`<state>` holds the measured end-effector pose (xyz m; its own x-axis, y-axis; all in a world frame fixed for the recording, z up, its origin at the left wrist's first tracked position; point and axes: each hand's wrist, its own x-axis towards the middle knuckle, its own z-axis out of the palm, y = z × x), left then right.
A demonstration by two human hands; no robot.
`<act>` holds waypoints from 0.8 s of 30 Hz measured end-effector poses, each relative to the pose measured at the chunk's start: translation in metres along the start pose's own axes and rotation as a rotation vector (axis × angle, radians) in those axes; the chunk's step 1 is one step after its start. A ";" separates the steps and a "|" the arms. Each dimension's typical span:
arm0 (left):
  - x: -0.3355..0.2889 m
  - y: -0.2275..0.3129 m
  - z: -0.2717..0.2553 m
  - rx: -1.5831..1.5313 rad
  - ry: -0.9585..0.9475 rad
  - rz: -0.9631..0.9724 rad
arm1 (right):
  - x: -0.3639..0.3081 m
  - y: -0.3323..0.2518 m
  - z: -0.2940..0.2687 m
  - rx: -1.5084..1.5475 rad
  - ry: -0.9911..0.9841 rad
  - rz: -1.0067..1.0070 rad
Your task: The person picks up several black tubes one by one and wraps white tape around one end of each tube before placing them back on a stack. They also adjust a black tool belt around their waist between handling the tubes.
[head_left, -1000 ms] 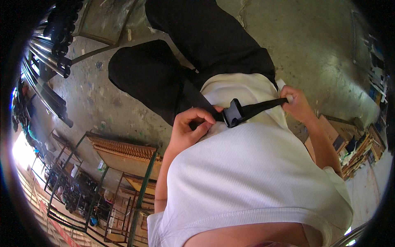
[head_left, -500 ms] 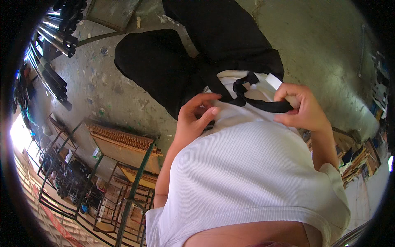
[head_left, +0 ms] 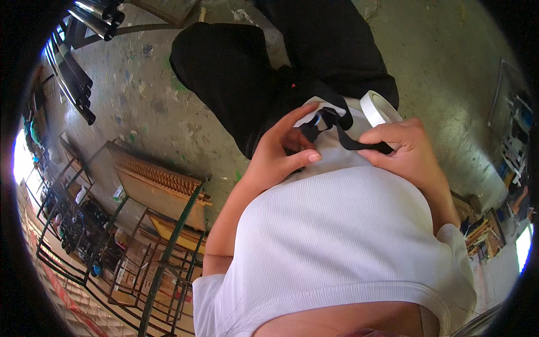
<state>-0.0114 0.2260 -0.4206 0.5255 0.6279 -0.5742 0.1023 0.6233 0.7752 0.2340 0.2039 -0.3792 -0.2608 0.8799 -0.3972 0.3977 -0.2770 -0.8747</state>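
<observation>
My right hand [head_left: 407,149] pinches a black fabric strap [head_left: 355,141] between thumb and fingers, in front of my waist. The strap runs left into a loose, twisted loop over the white cloth on my lap. My left hand [head_left: 286,143] is beside the loop's left part, thumb and index finger apart, the other fingers curled. Part of the strap lies close to those fingers; whether they touch it is hidden. A white ring, like a roll of tape [head_left: 370,109], shows just beyond my right hand; I cannot tell whether that hand also holds it.
Dark metal tubes [head_left: 70,73] jut in at the upper left. Metal-framed racks with a wooden slatted panel [head_left: 157,182] stand to my left. Wood scraps [head_left: 480,238] are piled at the right. The floor [head_left: 151,112] is stained and paint-spotted.
My right hand has shifted slightly left and turned, bringing the white ring more into view. The strap's loop has changed shape. My left hand has moved a little right, its index finger stretched further.
</observation>
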 end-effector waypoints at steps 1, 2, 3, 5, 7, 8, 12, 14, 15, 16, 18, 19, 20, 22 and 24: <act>0.001 0.004 -0.001 0.015 -0.029 -0.029 | 0.001 -0.001 0.001 -0.047 -0.012 -0.019; 0.002 0.006 -0.002 0.030 -0.058 -0.057 | 0.001 -0.001 0.003 -0.069 -0.030 -0.023; 0.003 0.001 -0.005 -0.024 -0.068 -0.090 | 0.001 -0.001 0.003 -0.091 -0.044 -0.026; 0.004 -0.013 -0.011 -0.130 -0.090 -0.156 | 0.001 0.001 0.003 -0.129 -0.044 -0.043; 0.002 -0.012 -0.008 -0.169 -0.020 -0.061 | 0.001 0.005 0.005 -0.161 -0.013 -0.068; 0.001 -0.011 -0.007 -0.189 0.015 -0.014 | 0.001 0.007 0.006 -0.155 0.036 -0.090; -0.004 -0.023 -0.010 -0.278 0.051 0.165 | 0.003 0.010 0.007 -0.141 0.164 -0.167; -0.005 -0.030 -0.020 -0.361 -0.107 0.196 | 0.001 0.010 0.003 -0.188 0.153 -0.188; -0.005 -0.027 -0.021 -0.293 -0.133 0.152 | 0.001 0.010 0.001 -0.231 0.118 -0.196; -0.004 -0.022 -0.020 -0.350 -0.138 0.091 | 0.001 0.010 -0.001 -0.273 0.083 -0.204; -0.002 -0.010 -0.017 -0.459 -0.139 -0.029 | 0.007 0.010 0.003 -0.280 0.066 -0.318; -0.004 0.000 -0.006 -0.425 -0.074 -0.109 | 0.009 0.014 0.007 -0.307 0.060 -0.365; -0.004 -0.004 -0.006 -0.396 -0.092 -0.114 | 0.011 0.016 0.011 -0.334 0.056 -0.411; 0.001 -0.003 -0.003 -0.344 -0.127 -0.129 | 0.013 0.014 0.015 -0.362 0.071 -0.429; 0.002 -0.002 -0.003 -0.389 -0.174 -0.135 | 0.017 0.011 0.015 -0.415 0.069 -0.473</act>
<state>-0.0132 0.2280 -0.4242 0.6671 0.4620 -0.5845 -0.1284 0.8440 0.5207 0.2208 0.2096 -0.4001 -0.4402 0.8972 0.0365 0.5648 0.3083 -0.7655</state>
